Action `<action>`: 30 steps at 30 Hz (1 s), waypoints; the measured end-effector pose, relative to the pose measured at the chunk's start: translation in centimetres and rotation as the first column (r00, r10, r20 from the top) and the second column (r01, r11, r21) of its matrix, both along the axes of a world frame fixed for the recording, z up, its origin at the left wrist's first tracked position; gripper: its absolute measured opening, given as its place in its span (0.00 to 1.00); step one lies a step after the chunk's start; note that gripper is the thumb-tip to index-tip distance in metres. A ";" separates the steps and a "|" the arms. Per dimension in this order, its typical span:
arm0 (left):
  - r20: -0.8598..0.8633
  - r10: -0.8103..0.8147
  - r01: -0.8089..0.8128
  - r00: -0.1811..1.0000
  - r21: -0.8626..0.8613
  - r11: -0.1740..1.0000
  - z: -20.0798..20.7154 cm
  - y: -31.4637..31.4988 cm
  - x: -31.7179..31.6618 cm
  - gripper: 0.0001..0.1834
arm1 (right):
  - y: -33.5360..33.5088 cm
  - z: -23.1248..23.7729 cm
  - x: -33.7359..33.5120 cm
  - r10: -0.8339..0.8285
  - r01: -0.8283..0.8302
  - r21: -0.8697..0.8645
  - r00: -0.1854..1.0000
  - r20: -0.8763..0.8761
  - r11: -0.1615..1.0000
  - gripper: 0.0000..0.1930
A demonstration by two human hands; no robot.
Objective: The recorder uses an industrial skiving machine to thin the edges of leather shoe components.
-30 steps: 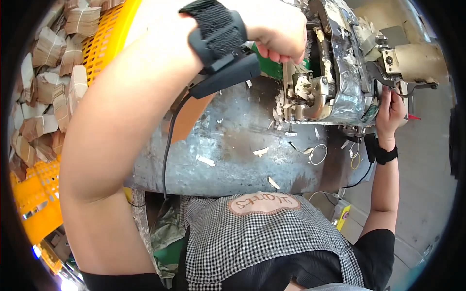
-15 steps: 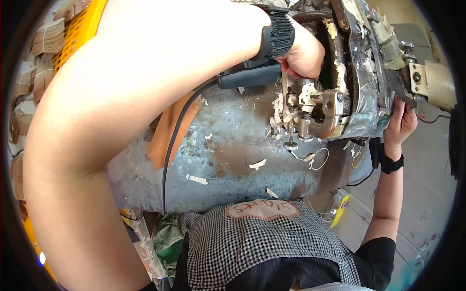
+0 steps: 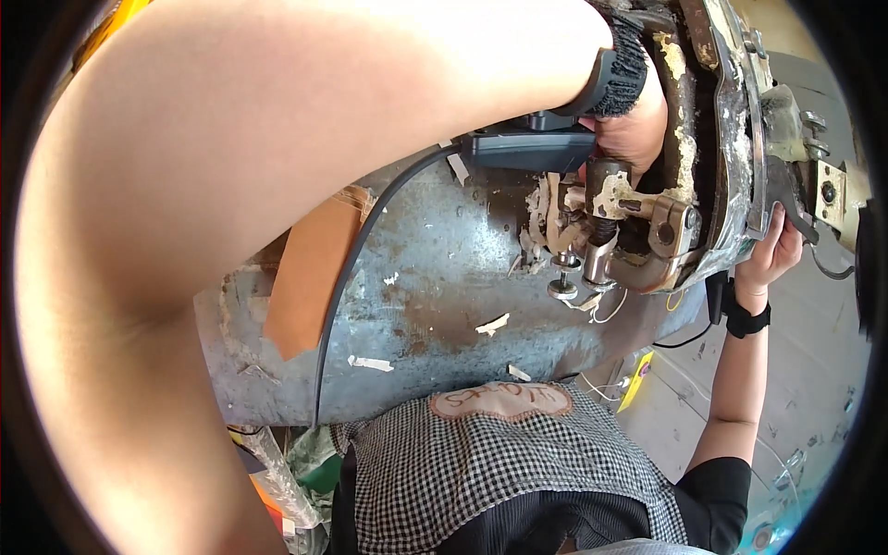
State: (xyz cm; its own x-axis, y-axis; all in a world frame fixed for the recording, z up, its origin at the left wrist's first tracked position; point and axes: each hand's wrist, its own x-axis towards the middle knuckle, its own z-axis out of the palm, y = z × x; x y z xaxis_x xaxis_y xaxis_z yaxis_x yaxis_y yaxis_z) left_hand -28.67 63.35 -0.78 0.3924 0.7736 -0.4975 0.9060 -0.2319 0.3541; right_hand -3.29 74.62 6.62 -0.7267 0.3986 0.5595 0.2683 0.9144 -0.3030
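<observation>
grubby metal bench [image 3: 425,319], crusty machine [image 3: 735,171] at its right end. brown sheet [image 3: 314,287] toward left edge. left hand [image 3: 640,139] tucked into machine, right hand [image 3: 772,254] at dark bracket [image 3: 786,199], can't tell either grip. pale scraps [image 3: 370,363] near front edge.

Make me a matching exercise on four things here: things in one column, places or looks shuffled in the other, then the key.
Things
1. Apron
2. Left hand
3. Right hand
4. Brown sheet

Places and looks
A. At the right side of the machine
B. On the metal table, by the black cable
C. Black-and-white check
D. Partly hidden behind a metal fitting

Pairs: 1-C, 2-D, 3-A, 4-B
</observation>
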 end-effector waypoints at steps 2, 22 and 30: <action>0.218 0.183 -0.146 0.959 -0.176 0.974 2.8 -3.1 -2.0 0.12 | 0.0 -0.1 0.0 0.008 -0.008 -0.002 1.000 -0.001 1.000 0.10; 0.604 0.634 -0.105 0.483 -0.679 0.727 0.0 -4.4 -1.9 0.12 | -0.6 -1.5 -0.4 0.018 -0.024 -0.093 0.998 -0.064 0.995 0.08; 0.445 0.510 -0.532 0.737 -0.085 0.843 5.3 -8.8 -5.1 0.13 | -1.1 -1.2 -1.6 0.016 -0.016 0.003 0.997 -0.069 1.000 0.08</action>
State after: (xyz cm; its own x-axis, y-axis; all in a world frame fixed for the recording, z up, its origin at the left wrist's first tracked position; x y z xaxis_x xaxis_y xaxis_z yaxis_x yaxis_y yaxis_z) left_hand -33.78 54.57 4.54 0.0854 0.9385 -0.3346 0.6427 0.2047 0.7383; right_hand -4.86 73.53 5.41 -0.6925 0.3862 0.6094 0.2325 0.9191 -0.3182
